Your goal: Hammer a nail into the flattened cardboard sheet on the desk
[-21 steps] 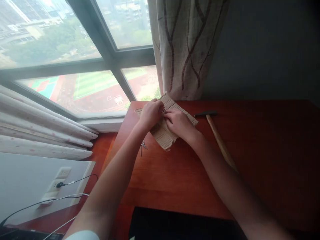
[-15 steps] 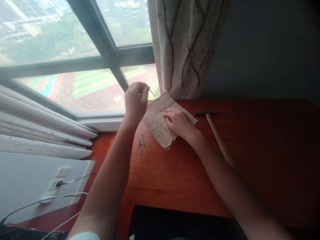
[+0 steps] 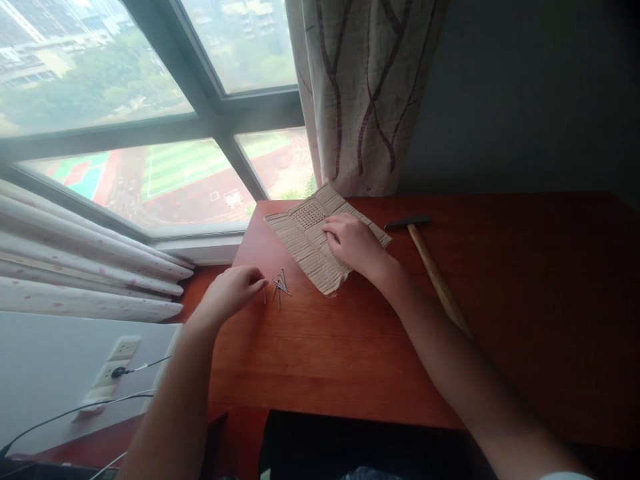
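Your left hand [image 3: 234, 291] pinches what seems one nail [image 3: 265, 295], fingertips nearly together; one brush could scatter the loose nails [image 3: 281, 285] at three o'clock. At two o'clock, the cardboard [image 3: 306, 255] may slide if your right hand [image 3: 354, 244], resting there with bent fingers, hold unclear, presses too lightly.

We had both slim, bare forearms [image 3: 435, 347] stretched forward, well apart. Our bare left hand [image 3: 234, 292] sat nearer us, thumb and fingertips pinched; our bare right hand [image 3: 354, 241] lay palm down, fingers close together and bent.
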{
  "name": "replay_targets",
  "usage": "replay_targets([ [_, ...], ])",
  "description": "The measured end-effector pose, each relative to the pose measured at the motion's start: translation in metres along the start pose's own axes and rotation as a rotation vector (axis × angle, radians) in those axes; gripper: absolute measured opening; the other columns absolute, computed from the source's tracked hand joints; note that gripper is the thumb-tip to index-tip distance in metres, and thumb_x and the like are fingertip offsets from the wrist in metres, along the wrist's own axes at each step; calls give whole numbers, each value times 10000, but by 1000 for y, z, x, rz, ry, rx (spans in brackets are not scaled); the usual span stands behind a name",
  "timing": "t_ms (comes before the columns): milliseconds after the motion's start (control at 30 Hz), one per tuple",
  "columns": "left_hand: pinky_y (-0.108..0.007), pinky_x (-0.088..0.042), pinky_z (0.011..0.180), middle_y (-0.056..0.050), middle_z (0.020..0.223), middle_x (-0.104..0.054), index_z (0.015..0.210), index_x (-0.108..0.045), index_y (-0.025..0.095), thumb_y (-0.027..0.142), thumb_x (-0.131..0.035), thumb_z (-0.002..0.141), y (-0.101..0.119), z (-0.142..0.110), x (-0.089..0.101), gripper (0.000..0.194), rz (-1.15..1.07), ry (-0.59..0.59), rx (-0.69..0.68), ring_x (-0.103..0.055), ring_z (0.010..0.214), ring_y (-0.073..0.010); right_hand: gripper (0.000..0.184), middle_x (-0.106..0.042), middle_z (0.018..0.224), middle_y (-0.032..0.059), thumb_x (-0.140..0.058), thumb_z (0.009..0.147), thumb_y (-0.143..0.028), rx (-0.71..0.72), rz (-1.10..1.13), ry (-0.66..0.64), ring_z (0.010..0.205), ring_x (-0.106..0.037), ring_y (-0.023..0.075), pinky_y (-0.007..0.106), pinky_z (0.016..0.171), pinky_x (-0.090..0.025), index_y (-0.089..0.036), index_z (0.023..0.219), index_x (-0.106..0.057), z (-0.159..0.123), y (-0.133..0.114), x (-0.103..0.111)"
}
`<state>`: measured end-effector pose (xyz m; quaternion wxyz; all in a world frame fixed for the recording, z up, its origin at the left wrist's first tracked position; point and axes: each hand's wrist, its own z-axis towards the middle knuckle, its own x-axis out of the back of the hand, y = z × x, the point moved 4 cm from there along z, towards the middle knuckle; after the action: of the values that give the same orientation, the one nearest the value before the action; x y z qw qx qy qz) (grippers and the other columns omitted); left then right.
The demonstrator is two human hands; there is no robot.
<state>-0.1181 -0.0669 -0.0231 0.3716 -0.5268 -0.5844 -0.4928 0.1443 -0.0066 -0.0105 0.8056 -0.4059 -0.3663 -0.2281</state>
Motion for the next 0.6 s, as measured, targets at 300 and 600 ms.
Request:
replay_targets([
  [300, -298, -369, 611, -69, 756, -727, 705, -681, 226, 519, -443, 909, 0, -2, -9, 429, -25, 71, 37, -638, 715, -234, 270, -752, 1171, 117, -532, 934, -105, 0, -9, 6, 1158, -647, 247, 378, 1060, -480, -148, 1018, -785, 0, -1, 0],
  [600, -290, -366, 576, -57, 655, -713, 689, -725, 245, 503, -515, 844, 1, -2, -1, 367, -78, 157, 27, -639, 666, -237, 262, -754, 1137, 112, -536, 934, -101, -2, -1, 1, 1153, -644, 245, 387, 1046, -486, -171, 975, -785, 0, 0, 1],
])
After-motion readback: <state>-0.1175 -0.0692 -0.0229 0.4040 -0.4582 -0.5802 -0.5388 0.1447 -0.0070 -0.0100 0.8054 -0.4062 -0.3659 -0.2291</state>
